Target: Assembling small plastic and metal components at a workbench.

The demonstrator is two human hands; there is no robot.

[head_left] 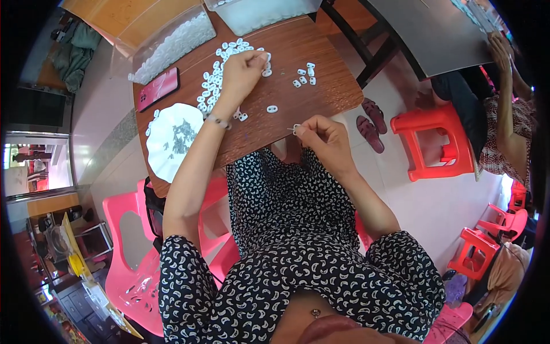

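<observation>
My left hand (242,74) reaches across the brown table, its thumb and fingers pinched at a small white oval plastic piece (268,57) beside the heap. The heap of white two-holed pieces (213,81) spreads under and around this hand. At the table's near edge, my right hand (327,142) is closed, with another small white plastic piece (296,129) between thumb and forefinger; a thin pin-like bit sticks out from it. One loose white piece (272,109) lies between the hands. A white scalloped plate (157,150) holds many tiny dark grey parts, beside my left forearm.
Several white pieces (303,80) are grouped toward the table's right. A pink phone (158,90) lies at the left. Clear bins of white parts (180,43) stand at the back. A red stool (427,135) and a seated person (504,114) are to the right.
</observation>
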